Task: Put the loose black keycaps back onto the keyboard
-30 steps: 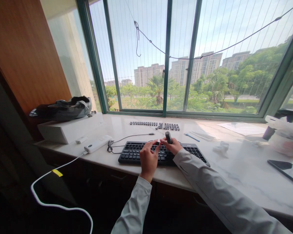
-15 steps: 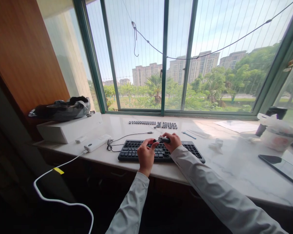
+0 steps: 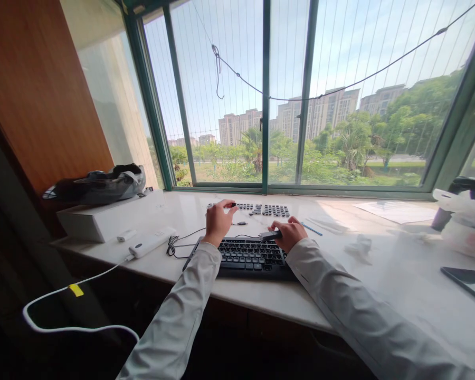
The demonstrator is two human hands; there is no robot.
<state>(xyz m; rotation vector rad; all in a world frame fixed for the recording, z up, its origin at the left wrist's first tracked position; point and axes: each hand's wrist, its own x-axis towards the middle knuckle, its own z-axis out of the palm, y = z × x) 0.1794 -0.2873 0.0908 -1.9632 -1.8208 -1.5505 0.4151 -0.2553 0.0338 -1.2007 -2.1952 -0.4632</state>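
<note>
Mid-frame, my left fingers pinch a black piece beside rows of loose keys on the desk. Right of centre, my right fingers close around a dark tool above the keyboard, which lies just below the frame's middle.

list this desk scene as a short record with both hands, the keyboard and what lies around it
left hand: pinches a small dark piece near the loose keycaps
right hand: grips a dark tool by the keyboard's back edge; contact unclear
keyboard: black, lying on the pale counter
loose keycaps: in rows between keyboard and window
left of keyboard: coiled black cable, white device with a cord
right side: thin blue stick, flat dark device
</note>
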